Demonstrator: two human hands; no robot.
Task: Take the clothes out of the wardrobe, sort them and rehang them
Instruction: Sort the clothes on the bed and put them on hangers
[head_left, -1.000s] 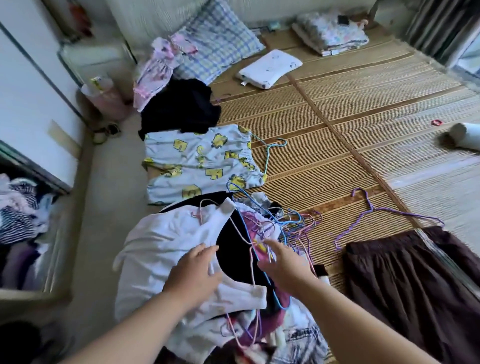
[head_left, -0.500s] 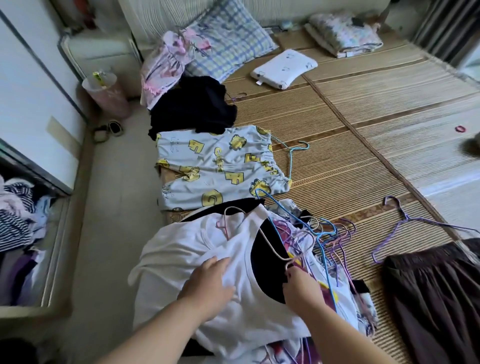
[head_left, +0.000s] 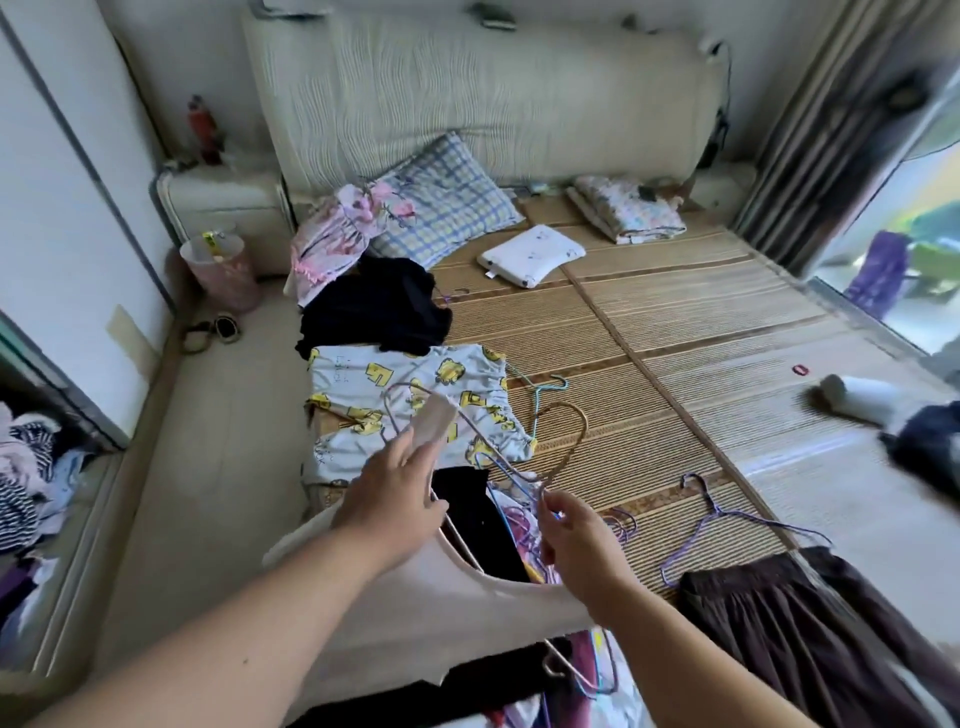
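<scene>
Above the pile at the bed's near edge, my left hand grips a strap of a white garment and lifts it. My right hand pinches a pale wire hanger raised above the pile. Under them lie a black garment and a tangle of coloured hangers. Beyond lie a light blue shirt with yellow figures, black clothes and a pink floral dress. A dark brown skirt lies at the right with a purple hanger by it.
The open wardrobe with heaped clothes stands at the left, across a strip of floor. A pink bin and sandals are by the bedside cabinet. On the bamboo mat lie a checked pillow, a white pillow, a folded quilt and a white roll.
Both hands rose from the pile: the left lifted the white garment by its strap, the right raised a hanger. The view tilted up toward the headboard.
</scene>
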